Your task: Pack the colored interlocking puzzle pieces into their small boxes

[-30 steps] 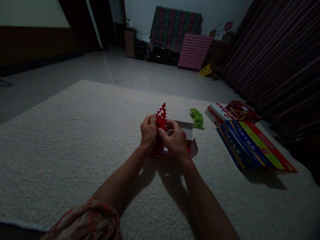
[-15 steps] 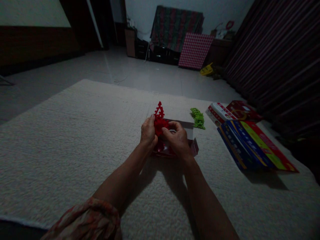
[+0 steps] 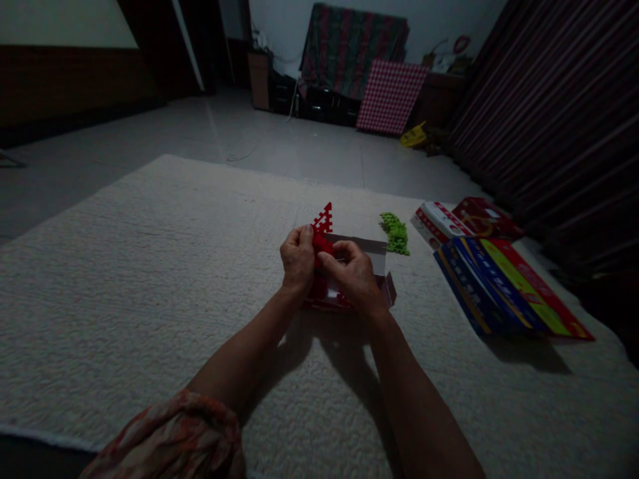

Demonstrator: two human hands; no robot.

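Observation:
Between my two hands is a cluster of red notched plastic building pieces (image 3: 323, 244), with a triangular toothed part (image 3: 325, 218) sticking up at its top. My left hand (image 3: 298, 261) is closed on the cluster's left side. From the right, my right hand (image 3: 355, 269) pinches it with thumb and fingers, which hide part of it. Below them, an open carton (image 3: 377, 261) rests on the pale quilted mat, with its flaps out and some red pieces inside. Right of the carton lies a pile of green plastic pieces (image 3: 396, 234).
Farther right on the mat (image 3: 150, 266) are a blue, yellow and red flattened box (image 3: 509, 286), a white-and-red box (image 3: 442, 224) and a dark red box (image 3: 489, 218). Tiled floor (image 3: 279, 143) and a checked cloth (image 3: 392, 96) lie beyond; a striped curtain (image 3: 539, 100) hangs at right.
The red triangular part has turned and leans more to the right. My left hand has shifted slightly, and both hands still hold the red cluster.

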